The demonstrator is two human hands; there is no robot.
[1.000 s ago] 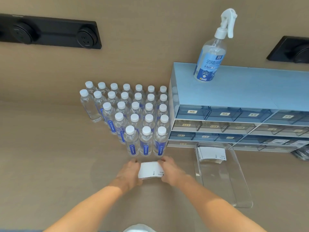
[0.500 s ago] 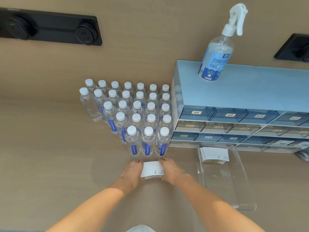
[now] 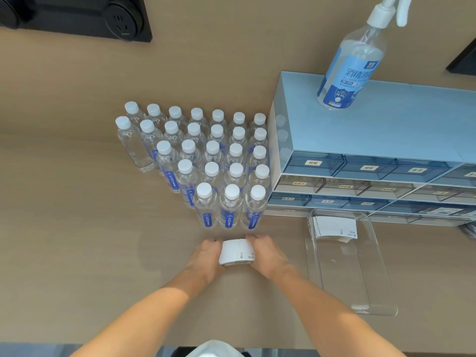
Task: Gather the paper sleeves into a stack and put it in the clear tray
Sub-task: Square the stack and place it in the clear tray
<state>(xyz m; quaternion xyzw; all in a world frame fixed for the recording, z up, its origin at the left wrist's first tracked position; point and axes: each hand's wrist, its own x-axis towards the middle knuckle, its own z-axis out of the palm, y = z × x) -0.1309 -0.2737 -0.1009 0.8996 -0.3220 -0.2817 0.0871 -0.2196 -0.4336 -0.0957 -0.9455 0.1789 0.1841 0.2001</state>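
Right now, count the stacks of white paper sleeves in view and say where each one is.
2. One stack of white paper sleeves sits on the counter, held between both hands. The other stack lies at the far end of the clear plastic tray. None seem hidden.

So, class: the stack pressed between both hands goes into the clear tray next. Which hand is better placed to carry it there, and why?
Probably the right hand. The clear tray lies on that side of the stack, so it can reach straight across, whereas the left hand would cross the body.
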